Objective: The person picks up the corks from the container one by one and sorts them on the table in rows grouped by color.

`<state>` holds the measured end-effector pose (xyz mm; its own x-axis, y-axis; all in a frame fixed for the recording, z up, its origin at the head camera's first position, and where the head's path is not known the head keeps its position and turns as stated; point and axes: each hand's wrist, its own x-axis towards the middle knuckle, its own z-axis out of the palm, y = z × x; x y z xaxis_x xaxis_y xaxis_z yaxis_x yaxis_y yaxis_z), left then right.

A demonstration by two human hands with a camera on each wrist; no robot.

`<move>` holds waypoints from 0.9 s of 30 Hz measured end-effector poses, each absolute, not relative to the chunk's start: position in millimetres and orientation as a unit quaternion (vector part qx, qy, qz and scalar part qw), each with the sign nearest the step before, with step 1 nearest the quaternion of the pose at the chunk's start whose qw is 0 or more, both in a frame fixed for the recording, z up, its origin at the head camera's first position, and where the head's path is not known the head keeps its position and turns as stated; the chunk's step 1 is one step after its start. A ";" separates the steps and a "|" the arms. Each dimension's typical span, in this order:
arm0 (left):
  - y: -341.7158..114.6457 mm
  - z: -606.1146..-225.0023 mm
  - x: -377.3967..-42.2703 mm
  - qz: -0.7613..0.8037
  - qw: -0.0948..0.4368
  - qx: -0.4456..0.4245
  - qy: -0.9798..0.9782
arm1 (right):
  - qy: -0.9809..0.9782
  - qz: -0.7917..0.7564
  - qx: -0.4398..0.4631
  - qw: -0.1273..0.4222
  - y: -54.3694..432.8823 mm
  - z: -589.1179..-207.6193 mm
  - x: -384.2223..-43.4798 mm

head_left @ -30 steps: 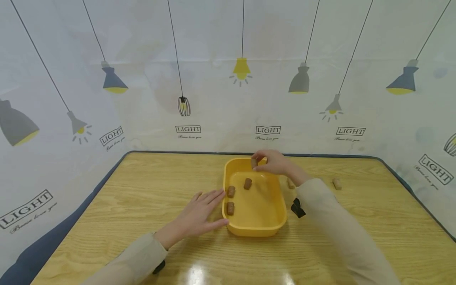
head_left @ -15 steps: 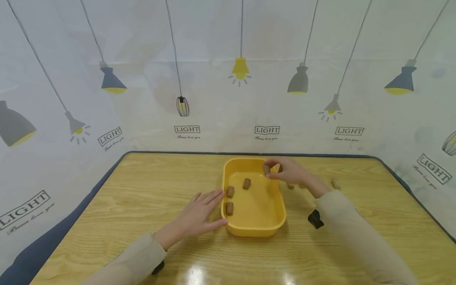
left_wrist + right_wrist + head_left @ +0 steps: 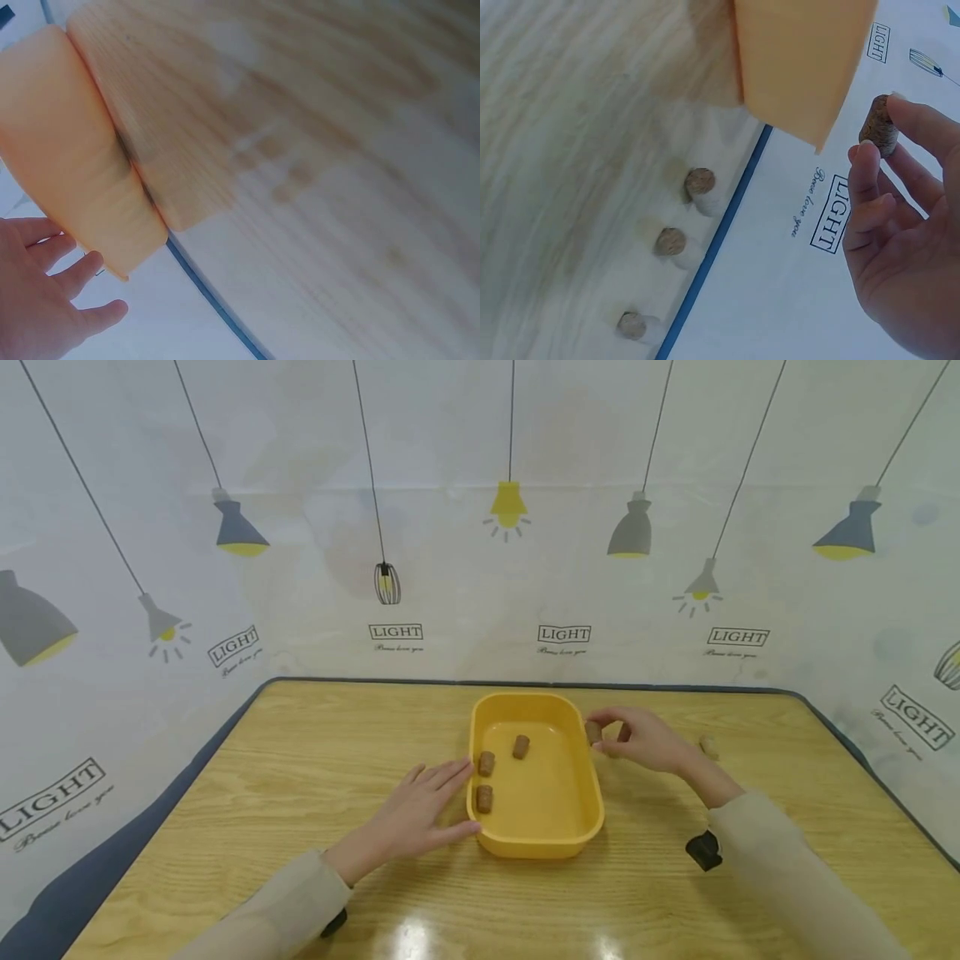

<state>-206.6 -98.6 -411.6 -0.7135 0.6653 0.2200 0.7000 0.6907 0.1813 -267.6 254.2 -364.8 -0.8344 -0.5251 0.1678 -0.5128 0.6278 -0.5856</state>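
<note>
A yellow plastic tub (image 3: 536,839) stands on the table with three brown corks in it: one cork (image 3: 521,746) near the middle, another cork (image 3: 487,763) and a third cork (image 3: 485,799) along the left wall. My left hand (image 3: 412,814) lies at the tub's left rim, fingers spread and fairly straight; the left wrist view shows its fingertips at the tub wall (image 3: 82,150). Just outside the right rim, my right hand (image 3: 648,741) pinches a cork (image 3: 878,126) between thumb and fingertips, held up above the table.
Right of the tub, three corks stand in a row on the table: a near cork (image 3: 700,181), a middle cork (image 3: 670,241) and a far cork (image 3: 632,325). In the head view one pale cork (image 3: 708,747) shows beyond my right hand. A printed white sheet (image 3: 450,568) rises behind the table.
My right hand has moved right and toward me with the cork, from over the tub's far end to outside its right rim. The left hand and the corks in the tub stay put.
</note>
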 end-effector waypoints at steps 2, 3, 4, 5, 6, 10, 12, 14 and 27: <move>-98.4 -411.4 -206.4 -0.127 0.069 -0.372 -0.917 | 0.902 -0.321 -0.289 0.007 259.9 -367.9 -263.3; -98.3 -411.4 -206.3 -0.128 0.069 -0.372 -0.917 | 0.903 -0.318 -0.289 0.003 262.7 -369.6 -261.0; -98.2 -411.3 -206.3 -0.129 0.069 -0.372 -0.917 | 0.904 -0.317 -0.288 0.002 265.1 -371.1 -258.8; -98.2 -411.2 -206.2 -0.129 0.069 -0.372 -0.917 | 0.905 -0.314 -0.286 0.002 267.9 -372.9 -256.4; -98.2 -411.1 -206.1 -0.129 0.068 -0.372 -0.917 | 0.907 -0.311 -0.284 0.002 270.7 -374.7 -254.4; -98.2 -410.6 -205.6 -0.129 0.067 -0.371 -0.917 | 0.904 -0.313 -0.290 -0.003 280.2 -381.2 -247.3; -98.3 -410.5 -205.4 -0.128 0.065 -0.371 -0.917 | 0.899 -0.314 -0.305 -0.015 284.2 -385.1 -245.6; -98.3 -410.1 -205.4 -0.128 0.065 -0.371 -0.918 | 0.895 -0.309 -0.321 -0.030 288.3 -390.0 -245.2; -98.4 -410.8 -205.0 -0.125 0.070 -0.372 -0.917 | 0.894 -0.354 -0.270 0.041 297.3 -419.4 -241.8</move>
<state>-205.0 -98.4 -410.8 -0.7128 0.6655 0.2213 0.7005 0.6913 0.1773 -241.8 297.3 -419.4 -0.8510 -0.5116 0.1187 -0.4542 0.6032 -0.6556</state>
